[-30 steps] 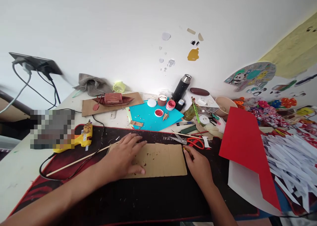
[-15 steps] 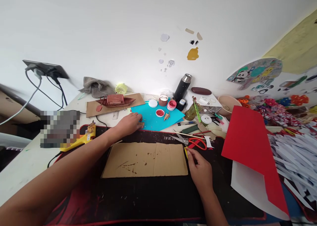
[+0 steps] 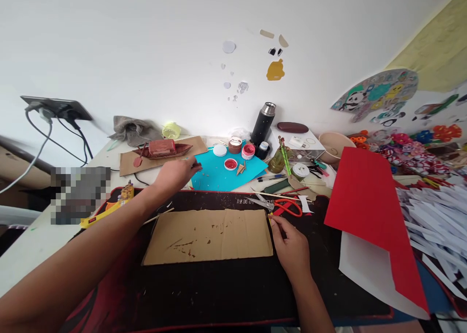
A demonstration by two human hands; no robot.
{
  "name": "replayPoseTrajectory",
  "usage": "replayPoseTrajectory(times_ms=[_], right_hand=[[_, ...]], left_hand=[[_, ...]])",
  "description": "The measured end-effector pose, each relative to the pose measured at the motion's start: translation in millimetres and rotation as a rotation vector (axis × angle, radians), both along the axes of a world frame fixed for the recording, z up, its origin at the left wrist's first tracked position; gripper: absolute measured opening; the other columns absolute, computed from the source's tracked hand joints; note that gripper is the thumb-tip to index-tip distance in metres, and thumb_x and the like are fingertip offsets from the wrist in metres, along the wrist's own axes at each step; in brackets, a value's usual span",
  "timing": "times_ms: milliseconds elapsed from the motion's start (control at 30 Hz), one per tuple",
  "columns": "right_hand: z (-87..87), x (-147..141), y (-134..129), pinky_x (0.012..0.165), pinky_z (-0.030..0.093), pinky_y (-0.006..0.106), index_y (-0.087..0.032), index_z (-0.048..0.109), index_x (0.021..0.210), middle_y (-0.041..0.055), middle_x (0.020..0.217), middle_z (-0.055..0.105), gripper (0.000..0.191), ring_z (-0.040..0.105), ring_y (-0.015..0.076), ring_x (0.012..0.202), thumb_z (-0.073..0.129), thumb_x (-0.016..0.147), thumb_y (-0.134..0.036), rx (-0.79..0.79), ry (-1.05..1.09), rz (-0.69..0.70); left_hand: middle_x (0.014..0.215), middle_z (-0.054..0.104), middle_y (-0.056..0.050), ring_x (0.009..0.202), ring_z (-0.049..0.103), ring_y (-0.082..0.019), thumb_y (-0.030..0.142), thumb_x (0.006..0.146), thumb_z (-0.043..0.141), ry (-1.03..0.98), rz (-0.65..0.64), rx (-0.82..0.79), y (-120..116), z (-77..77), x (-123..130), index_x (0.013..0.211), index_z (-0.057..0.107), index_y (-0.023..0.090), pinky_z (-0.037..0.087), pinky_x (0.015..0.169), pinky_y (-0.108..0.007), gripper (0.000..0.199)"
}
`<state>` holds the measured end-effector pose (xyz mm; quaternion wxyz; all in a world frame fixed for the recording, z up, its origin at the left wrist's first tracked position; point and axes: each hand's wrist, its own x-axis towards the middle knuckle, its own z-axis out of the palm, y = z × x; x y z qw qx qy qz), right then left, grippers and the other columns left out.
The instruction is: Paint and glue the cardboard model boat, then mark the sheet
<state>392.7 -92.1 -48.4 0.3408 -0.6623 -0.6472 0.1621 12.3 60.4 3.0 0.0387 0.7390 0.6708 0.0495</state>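
Note:
My left hand (image 3: 176,174) hovers over the left edge of the blue sheet (image 3: 211,177). Its fingertips are pinched together; what sits between them is too small and hidden to name. A slim yellow object (image 3: 270,216), mostly covered by the fingers, is held in my right hand (image 3: 290,240), beside the right edge of a flat cardboard piece (image 3: 207,236) with brown stains. Just above that hand lie red-handled scissors (image 3: 288,207). On the blue sheet are a lid of red paint (image 3: 230,164) and small folded brown pieces (image 3: 241,168).
A brown model boat (image 3: 164,149) stands on cardboard at the back left. The yellow glue gun (image 3: 109,210) lies partly behind my left forearm. A black thermos (image 3: 262,124), paint jars (image 3: 248,151) and a red sheet (image 3: 361,189) occupy the back and right.
My left hand has lifted off the sheet and drawn back to the left; the small brown piece under its fingers no longer shows there. The whole view has shifted slightly.

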Motion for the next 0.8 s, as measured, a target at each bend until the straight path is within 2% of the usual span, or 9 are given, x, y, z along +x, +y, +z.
replayPoseTrajectory(times_ms=[167, 267, 367, 467, 533, 600, 700, 800], right_hand=[[-0.1, 0.4, -0.1, 0.083, 0.069, 0.036, -0.027, 0.089, 0.109, 0.0078, 0.11, 0.091, 0.041, 0.088, 0.0309, 0.1, 0.055, 0.105, -0.049, 0.006, -0.001, 0.0], [-0.3, 0.8, -0.1, 0.082, 0.069, 0.036, -0.027, 0.089, 0.109, 0.0079, 0.109, 0.091, 0.041, 0.088, 0.0303, 0.098, 0.055, 0.105, -0.049, 0.013, -0.001, 0.012], [-0.2, 1.1, 0.2, 0.082, 0.068, 0.036, -0.027, 0.089, 0.109, 0.0077, 0.109, 0.091, 0.041, 0.088, 0.0305, 0.098, 0.055, 0.105, -0.049, 0.014, -0.006, 0.014], [0.1, 1.2, 0.4, 0.081, 0.068, 0.035, -0.027, 0.089, 0.11, 0.0077, 0.109, 0.091, 0.041, 0.088, 0.0304, 0.098, 0.055, 0.105, -0.049, 0.009, -0.003, 0.016], [0.2, 1.1, 0.5, 0.082, 0.068, 0.035, -0.027, 0.09, 0.11, 0.0077, 0.109, 0.091, 0.042, 0.088, 0.0305, 0.098, 0.055, 0.106, -0.05, 0.004, -0.006, 0.018], [0.2, 0.8, 0.6, 0.083, 0.068, 0.036, -0.026, 0.09, 0.11, 0.0077, 0.11, 0.091, 0.043, 0.088, 0.0303, 0.098, 0.054, 0.106, -0.05, -0.005, -0.009, 0.022], [0.1, 0.3, 0.6, 0.084, 0.068, 0.035, -0.027, 0.09, 0.111, 0.0074, 0.11, 0.091, 0.044, 0.088, 0.0297, 0.097, 0.053, 0.107, -0.05, -0.012, -0.01, 0.027], [0.2, 0.0, 0.8, 0.084, 0.068, 0.035, -0.027, 0.089, 0.111, 0.0076, 0.11, 0.091, 0.043, 0.088, 0.0292, 0.096, 0.053, 0.107, -0.049, -0.011, -0.017, 0.036]], left_hand=[[0.126, 0.083, -0.007, 0.111, 0.078, -0.026, 0.043, 0.113, 0.055, -0.107, -0.193, -0.102, -8.1, -12.3, 47.6, 0.124, 0.078, 0.028, 0.058, 0.094, -0.033, 0.029], [0.129, 0.079, -0.008, 0.112, 0.076, -0.024, 0.043, 0.112, 0.064, -0.111, -0.209, -0.151, -9.0, -21.6, 60.9, 0.127, 0.076, 0.024, 0.062, 0.1, -0.042, 0.027], [0.138, 0.073, -0.011, 0.116, 0.074, -0.026, 0.045, 0.107, 0.073, -0.083, -0.108, -0.165, -0.7, -24.4, 50.4, 0.137, 0.07, 0.019, 0.065, 0.1, -0.05, 0.039], [0.142, 0.071, -0.012, 0.12, 0.073, -0.028, 0.044, 0.107, 0.074, -0.053, 0.04, -0.139, 9.3, -19.8, 23.7, 0.141, 0.069, 0.02, 0.065, 0.101, -0.05, 0.041], [0.14, 0.072, -0.012, 0.119, 0.074, -0.027, 0.044, 0.107, 0.074, -0.042, 0.115, -0.112, 11.0, -14.8, 6.7, 0.14, 0.069, 0.02, 0.065, 0.101, -0.05, 0.041], [0.133, 0.076, -0.012, 0.117, 0.076, -0.029, 0.042, 0.11, 0.069, -0.049, 0.139, -0.092, 8.5, -10.5, -2.6, 0.136, 0.071, 0.019, 0.064, 0.102, -0.05, 0.035], [0.12, 0.082, -0.011, 0.114, 0.079, -0.031, 0.041, 0.114, 0.058, -0.1, 0.086, -0.082, 3.9, -7.4, 4.2, 0.133, 0.075, 0.022, 0.062, 0.1, -0.044, 0.032], [0.123, 0.081, -0.009, 0.11, 0.078, -0.027, 0.044, 0.114, 0.06, -0.162, 0.013, -0.101, 8.7, -9.6, 30.1, 0.135, 0.073, 0.024, 0.063, 0.099, -0.041, 0.032]])
